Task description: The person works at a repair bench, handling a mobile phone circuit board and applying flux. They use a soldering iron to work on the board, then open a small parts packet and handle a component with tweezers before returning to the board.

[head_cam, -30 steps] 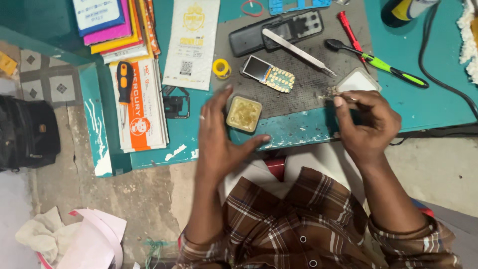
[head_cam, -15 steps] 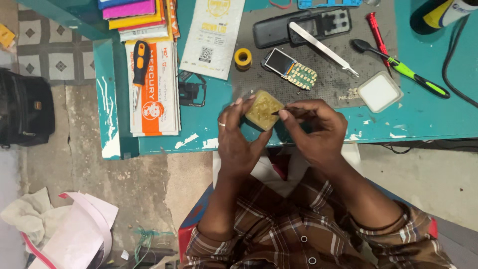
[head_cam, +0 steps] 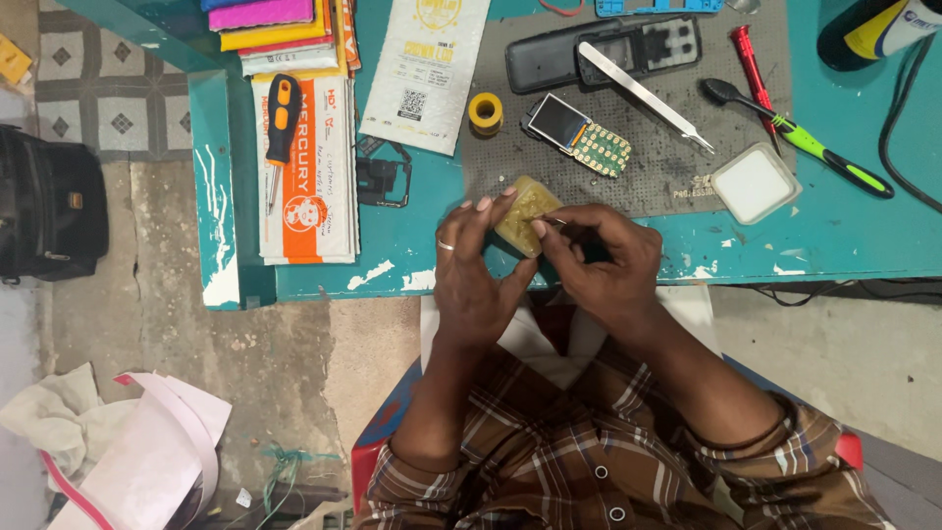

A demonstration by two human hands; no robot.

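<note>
My left hand (head_cam: 478, 267) holds a small yellowish square tin (head_cam: 524, 213) tilted above the front edge of the teal workbench (head_cam: 392, 265). My right hand (head_cam: 601, 263) is pinched against the tin's right side, fingertips closed on something thin that I cannot make out. On the grey mat (head_cam: 677, 167) behind lie a small opened phone with its keypad board (head_cam: 579, 134), a dark phone shell (head_cam: 603, 51), metal tweezers (head_cam: 643, 95) and a white square lid (head_cam: 755, 184).
A roll of yellow tape (head_cam: 486, 111), a green-handled tool (head_cam: 805, 139), a red tool (head_cam: 751, 64) and an orange-handled screwdriver (head_cam: 280, 123) on stacked packets (head_cam: 309, 177) lie on the bench. A black bag (head_cam: 49, 211) and crumpled paper (head_cam: 137, 447) sit on the floor at left.
My left hand lifted the tin off the bench edge. My right hand came from the right side of the mat over to the tin and pinched against it.
</note>
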